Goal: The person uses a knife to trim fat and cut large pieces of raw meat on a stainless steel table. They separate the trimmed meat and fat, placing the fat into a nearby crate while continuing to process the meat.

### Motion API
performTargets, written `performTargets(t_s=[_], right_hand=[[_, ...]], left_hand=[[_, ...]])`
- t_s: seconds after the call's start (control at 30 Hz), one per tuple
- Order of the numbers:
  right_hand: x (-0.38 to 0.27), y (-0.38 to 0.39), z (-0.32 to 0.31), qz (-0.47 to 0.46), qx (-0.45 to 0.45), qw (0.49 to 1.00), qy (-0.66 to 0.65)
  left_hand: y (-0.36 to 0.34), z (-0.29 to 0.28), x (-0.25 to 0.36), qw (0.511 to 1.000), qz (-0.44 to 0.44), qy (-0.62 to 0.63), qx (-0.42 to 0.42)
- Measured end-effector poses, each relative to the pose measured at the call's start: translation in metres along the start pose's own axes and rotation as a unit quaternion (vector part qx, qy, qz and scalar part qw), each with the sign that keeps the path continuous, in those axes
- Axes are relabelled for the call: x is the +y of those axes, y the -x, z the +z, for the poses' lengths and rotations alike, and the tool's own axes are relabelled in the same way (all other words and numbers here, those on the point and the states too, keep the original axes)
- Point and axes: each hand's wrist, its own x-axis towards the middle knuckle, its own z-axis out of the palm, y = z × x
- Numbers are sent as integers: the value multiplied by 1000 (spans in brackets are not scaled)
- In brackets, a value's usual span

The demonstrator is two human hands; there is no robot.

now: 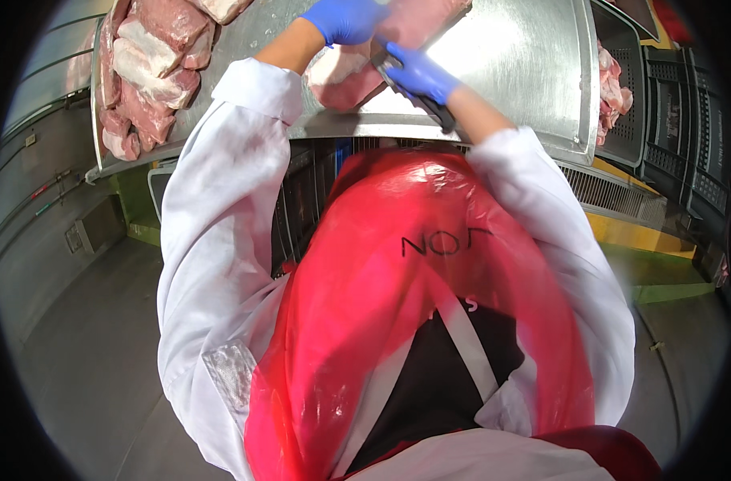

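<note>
A large pink piece of meat with pale fat (pixel 345 86) lies on a metal table (pixel 518 88) at the top of the head view. My left hand (pixel 345 20), in a blue glove, grips the upper left side of this meat; the top edge of the view cuts off part of the hand. Wrapped round the black handle of a knife (pixel 445 119) is my right hand (pixel 422 74), also gloved in blue. The handle's end sticks out toward me, below the hand. The knife's front part is against the meat, and I cannot make out the whole blade.
Several pieces of fatty meat (pixel 153 72) are heaped on the table's left end. Beyond its right edge, a black crate (pixel 634 104) holds meat scraps (pixel 611 92). More black crates (pixel 686 136) stand farther right. The table's raised rim runs along its near side.
</note>
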Motion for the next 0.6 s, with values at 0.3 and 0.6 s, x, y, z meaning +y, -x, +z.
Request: performTargets(t_s=[0.3, 0.6], right_hand=[[5, 14, 17, -43, -1, 999, 12], [4, 19, 30, -38, -40, 998, 41]], left_hand=[[18, -7, -1, 999, 19, -25, 39], [46, -33, 3, 997, 2, 0, 77]])
